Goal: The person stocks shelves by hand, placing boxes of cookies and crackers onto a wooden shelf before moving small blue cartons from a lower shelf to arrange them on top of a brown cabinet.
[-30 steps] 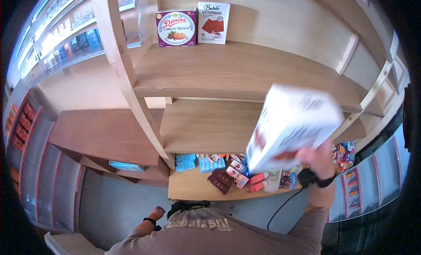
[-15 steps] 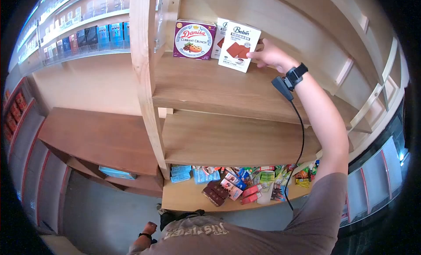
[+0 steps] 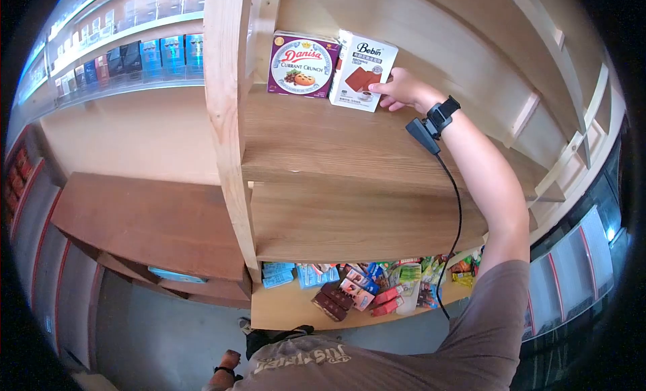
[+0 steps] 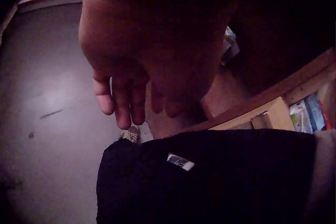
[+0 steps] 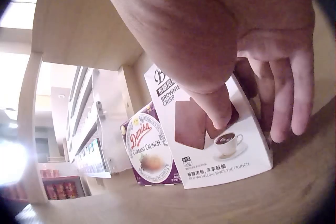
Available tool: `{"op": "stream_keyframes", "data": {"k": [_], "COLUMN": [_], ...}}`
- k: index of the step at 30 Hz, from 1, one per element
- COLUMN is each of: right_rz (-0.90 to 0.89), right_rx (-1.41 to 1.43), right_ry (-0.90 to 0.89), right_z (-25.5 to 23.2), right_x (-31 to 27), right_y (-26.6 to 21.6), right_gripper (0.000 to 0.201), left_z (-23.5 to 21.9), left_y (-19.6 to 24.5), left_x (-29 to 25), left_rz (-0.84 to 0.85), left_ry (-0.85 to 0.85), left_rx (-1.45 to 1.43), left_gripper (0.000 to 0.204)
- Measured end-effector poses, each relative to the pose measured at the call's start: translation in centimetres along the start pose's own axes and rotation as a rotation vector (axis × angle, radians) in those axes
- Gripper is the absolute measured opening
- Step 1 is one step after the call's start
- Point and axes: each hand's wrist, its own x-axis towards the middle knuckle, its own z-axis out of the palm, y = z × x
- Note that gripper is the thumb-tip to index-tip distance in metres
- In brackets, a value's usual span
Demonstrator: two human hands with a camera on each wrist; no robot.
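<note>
White biscuit box set on the top shelf, hand not yet off it

The white box stands upright near the back of the top shelf, touching the purple biscuit box on its left; placing looks nearly done, with only letting go left. The right hand holds it in a narrow grip, thumb on the front face and fingers round the right side. The left hand hangs low beside the dark trousers, fingers loose, holding nothing. More packets lie in a heap on the bottom shelf.
</note>
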Motion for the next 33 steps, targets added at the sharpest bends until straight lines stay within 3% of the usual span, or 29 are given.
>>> {"op": "stream_keyframes", "data": {"k": [2,3,5,6,8,10,12,13,16,18,20,21,24,26,28,30,31,33], "right_rz": [-0.017,-0.009,0.039,0.044,-0.022,-0.150,-0.256,-0.298,-0.255,-0.287,-0.308,-0.272,-0.285,-0.325,-0.456,-0.497,-0.552,-0.558], "right_rx": [0.017,0.019,-0.014,-0.010,-0.080,-0.212,-0.153,-0.170,-0.097,-0.252,-0.338,-0.397,-0.345,-0.374,-0.562,-0.578,-0.624,-0.601], "right_ry": [-0.009,-0.005,0.025,0.024,0.170,0.183,0.223,0.258,0.341,0.566,0.742,0.795,0.848,0.870,1.028,1.117,1.212,1.239], "right_z": [0.0,0.1,0.1,0.0,-0.3,-1.3,-1.0,-0.8,-0.2,-0.3,-0.5,-0.6,0.1,0.6,1.2,1.7,1.9,1.9], "right_x": [-0.4,-0.7,-1.7,-2.4,-4.5,-7.3,-11.6,-13.9,-19.5,-21.8,-22.3,-22.5,-22.3,-21.9,-21.3,-20.4,-19.9,-19.4], "right_y": [-0.1,-0.3,-0.9,-0.8,-0.7,0.0,1.3,2.1,5.6,8.7,12.9,14.8,18.9,19.9,20.7,21.9,22.5,23.3], "right_gripper": [0.041,0.041,0.050,0.050,0.059,0.064,0.057,0.050,0.041,0.033,0.026,0.023,0.025,0.026,0.025,0.025,0.025,0.025], "left_z": [-0.9,-1.5,-2.7,-3.2,-4.7,-5.6,-4.0,-3.1,-5.4,-10.0,-6.6,-7.5,-17.6,-21.0,-26.5,-32.4,-35.2,-40.2], "left_y": [-0.6,-0.7,-0.7,-0.2,2.3,3.4,2.8,1.2,4.0,8.5,5.9,6.9,16.3,19.0,22.9,27.0,28.1,29.7], "left_x": [-0.4,-0.1,0.1,0.0,-0.6,0.2,1.6,2.9,1.8,-0.6,2.4,1.3,-3.5,-4.2,-5.4,-7.2,-8.0,-9.8], "left_rz": [-0.125,-0.122,0.148,0.146,-0.380,-0.464,-0.333,-0.130,-0.091,-0.198,-0.032,-0.043,-0.025,0.181,0.280,0.502,0.559,0.636], "left_ry": [0.116,0.110,0.135,0.130,0.169,0.164,0.193,0.147,0.259,0.265,0.391,0.447,0.513,0.611,0.640,0.872,0.974,1.219], "left_rx": [-0.526,-0.520,-0.193,-0.189,-0.993,-0.883,-1.001,-0.657,-0.600,-0.627,-0.447,-0.525,-0.681,-0.436,-0.387,-0.326,-0.279,-0.150], "left_gripper": [0.023,0.023,0.027,0.027,0.025,0.024,0.025,0.027,0.031,0.032,0.031,0.028,0.023,0.025,0.030,0.035,0.040,0.048]}}
